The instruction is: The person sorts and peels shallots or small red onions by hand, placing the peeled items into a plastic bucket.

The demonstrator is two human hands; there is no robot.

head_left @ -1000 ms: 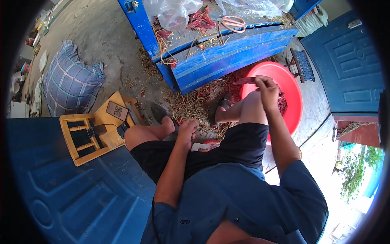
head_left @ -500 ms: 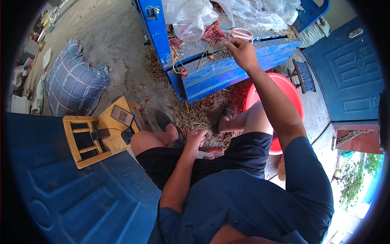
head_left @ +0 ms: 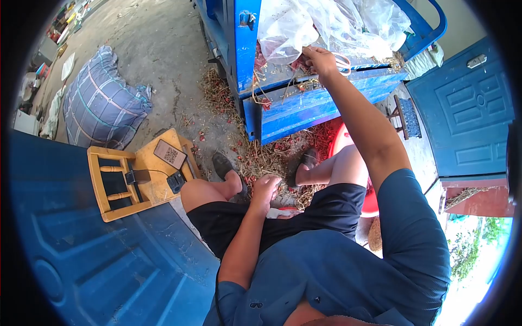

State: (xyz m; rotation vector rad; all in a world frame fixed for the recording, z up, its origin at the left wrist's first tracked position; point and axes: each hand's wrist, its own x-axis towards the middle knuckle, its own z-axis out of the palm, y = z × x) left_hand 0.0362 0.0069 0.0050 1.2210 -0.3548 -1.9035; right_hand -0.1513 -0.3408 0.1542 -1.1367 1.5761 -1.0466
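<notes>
The blue cart (head_left: 304, 106) stands in front of you, its drop board hanging toward your knees. A checked sack (head_left: 103, 106) lies on the floor, well apart to your left. A clear plastic bag (head_left: 326, 22) is heaped on the cart bed. The wooden stool (head_left: 136, 182) sits just beside your left knee. The red basin (head_left: 338, 142) is mostly hidden behind your right leg. Dried chillies (head_left: 260, 54) lie under the bag's edge on the cart. Your right hand (head_left: 319, 58) is stretched out to them, fingers bent down at the bag's edge; I cannot tell whether it grips anything. Your left hand (head_left: 266, 187) rests at your left knee, narrow, fingers curled in. Scissors (head_left: 343, 63) lie just behind your right hand. A phone (head_left: 170, 155) lies on the stool.
</notes>
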